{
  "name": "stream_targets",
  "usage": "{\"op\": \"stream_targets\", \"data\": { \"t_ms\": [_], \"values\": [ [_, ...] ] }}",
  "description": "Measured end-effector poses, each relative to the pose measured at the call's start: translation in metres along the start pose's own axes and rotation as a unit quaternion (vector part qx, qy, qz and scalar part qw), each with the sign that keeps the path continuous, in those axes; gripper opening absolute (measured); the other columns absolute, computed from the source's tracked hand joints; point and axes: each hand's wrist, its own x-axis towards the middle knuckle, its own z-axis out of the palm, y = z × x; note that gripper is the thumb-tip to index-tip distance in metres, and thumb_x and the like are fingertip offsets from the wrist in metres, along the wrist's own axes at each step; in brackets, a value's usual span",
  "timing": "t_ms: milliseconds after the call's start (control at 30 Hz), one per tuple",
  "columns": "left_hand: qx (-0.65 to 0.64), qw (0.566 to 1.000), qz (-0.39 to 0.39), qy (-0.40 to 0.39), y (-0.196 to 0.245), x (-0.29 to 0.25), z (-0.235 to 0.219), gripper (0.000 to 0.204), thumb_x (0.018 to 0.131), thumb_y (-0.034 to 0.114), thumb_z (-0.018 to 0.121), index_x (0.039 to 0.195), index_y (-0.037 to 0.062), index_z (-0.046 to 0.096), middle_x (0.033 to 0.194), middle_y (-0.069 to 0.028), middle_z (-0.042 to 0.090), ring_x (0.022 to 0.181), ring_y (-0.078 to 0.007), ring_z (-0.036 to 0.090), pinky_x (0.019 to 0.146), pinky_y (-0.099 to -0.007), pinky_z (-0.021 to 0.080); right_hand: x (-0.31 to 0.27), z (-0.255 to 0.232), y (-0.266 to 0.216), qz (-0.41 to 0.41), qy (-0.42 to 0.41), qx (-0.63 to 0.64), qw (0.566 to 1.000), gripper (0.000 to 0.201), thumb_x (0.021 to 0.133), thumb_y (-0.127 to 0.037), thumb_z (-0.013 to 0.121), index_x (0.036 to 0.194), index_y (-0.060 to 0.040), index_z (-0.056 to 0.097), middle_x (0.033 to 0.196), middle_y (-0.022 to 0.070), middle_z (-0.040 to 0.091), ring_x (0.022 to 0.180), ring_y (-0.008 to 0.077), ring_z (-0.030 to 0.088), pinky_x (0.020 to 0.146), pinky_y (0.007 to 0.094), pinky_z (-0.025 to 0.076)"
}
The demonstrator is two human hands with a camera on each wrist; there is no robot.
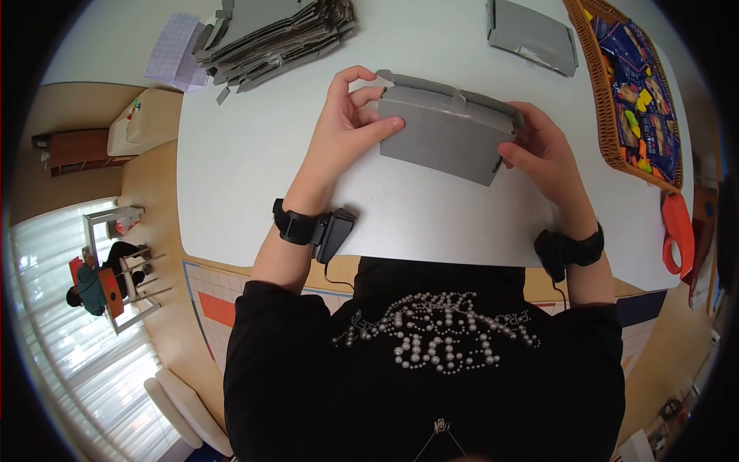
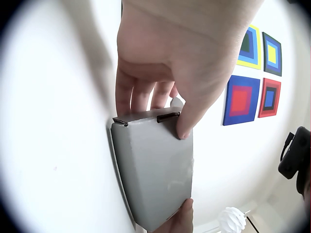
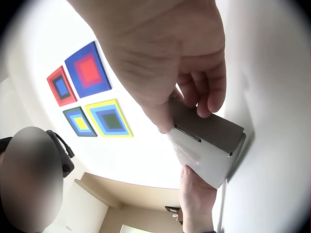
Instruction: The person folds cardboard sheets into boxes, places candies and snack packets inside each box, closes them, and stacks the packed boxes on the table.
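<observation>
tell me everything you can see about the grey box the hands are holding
The grey box looks like plain cardboard, flat-sided and partly folded, with small flaps and narrow slots along its far edge. It sits over the white table, near the person. The left hand pinches one end, thumb on its face; the right hand grips the other end.

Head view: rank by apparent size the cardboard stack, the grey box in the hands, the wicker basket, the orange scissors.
1. wicker basket and cardboard stack: look alike, both cropped, unsure
2. grey box
3. orange scissors
</observation>
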Motion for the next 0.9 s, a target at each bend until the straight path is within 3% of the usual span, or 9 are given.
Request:
{"op": "stream_targets", "data": {
  "t_ms": [200,467,700,900],
  "values": [
    [-0.044,0.999,-0.006,0.0,-0.007,0.001,-0.001,0.051,0.072,-0.003,0.067,0.112,0.0096,0.039,0.102,-0.0038,0.056,0.072,-0.0063,0.058,0.061,-0.0177,0.043,-0.002,0.002,-0.002,-0.015,0.016,0.008,1.0,0.042,0.079,-0.004,0.063,0.118,-0.0012,0.047,0.094,-0.0007,0.054,0.082,0.0057,0.05,0.071,0.0196,0.042],
    [-0.019,0.999,0.029,-0.028,-0.009,0.0,0.0,0.044,0.075,-0.005,0.064,0.111,0.0082,0.043,0.101,-0.003,0.054,0.068,-0.003,0.054,0.061,-0.0155,0.04,-0.001,0.002,0.001,-0.043,0.042,0.003,0.998,0.041,0.082,-0.005,0.061,0.117,-0.0035,0.039,0.086,0.0012,0.053,0.078,0.0068,0.05,0.071,0.0198,0.042],
    [-0.005,1.0,0.022,-0.019,0.0,-0.003,0.005,0.046,0.074,-0.007,0.063,0.113,0.0067,0.044,0.1,-0.0006,0.05,0.063,-0.0025,0.049,0.058,-0.0162,0.04,0.001,0.002,0.007,-0.07,0.067,-0.006,0.995,0.039,0.082,-0.008,0.062,0.115,-0.0034,0.041,0.081,-0.001,0.049,0.075,0.0062,0.048,0.067,0.019,0.041],
    [0.002,0.998,0.057,-0.02,-0.008,-0.004,0.005,0.049,0.072,-0.008,0.064,0.114,0.0074,0.044,0.097,0.0006,0.045,0.07,-0.0027,0.049,0.057,-0.0162,0.038,0.002,0.001,0.007,-0.08,0.085,-0.014,0.993,0.033,0.082,-0.007,0.061,0.112,-0.0028,0.047,0.075,-0.0031,0.044,0.069,0.0052,0.046,0.064,0.0185,0.04]
  ]
}}
